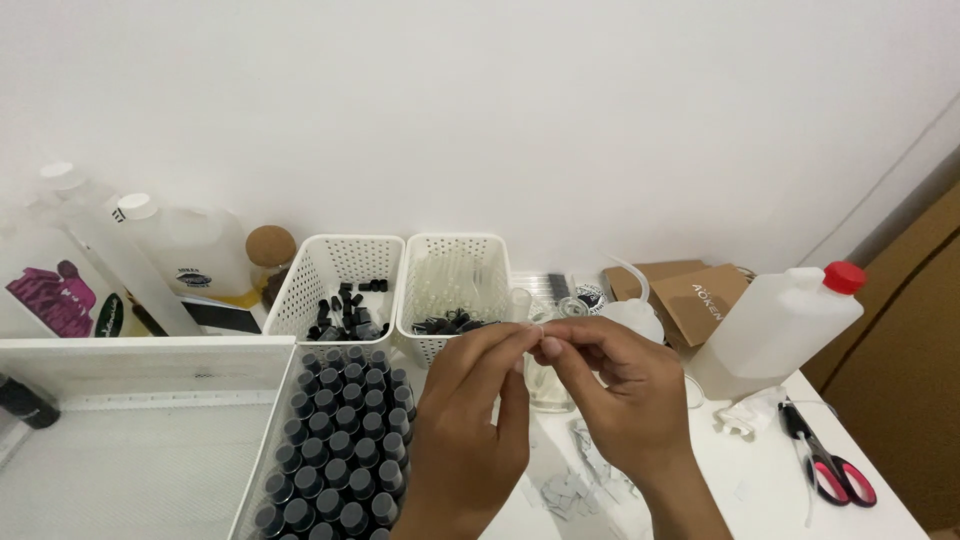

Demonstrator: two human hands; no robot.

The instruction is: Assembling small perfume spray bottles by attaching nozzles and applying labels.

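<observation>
1. A small clear piece, too small and pale to be identified point(537, 331), is pinched at the centre of the frame between the fingertips of the left hand point(470, 400) and the right hand point(610, 385).
2. Both sets of fingers are closed on it from opposite sides; neither hand is nearer.
3. Its long axis cannot be told.
4. A small clear glass bottle point(548, 385) stands on the white desk point(760, 470) just below and behind the pinch, right of the tray of black-capped bottles point(335, 440).

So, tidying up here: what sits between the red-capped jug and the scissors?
In the head view, only bare white table separates the red-capped jug from the scissors.
</observation>
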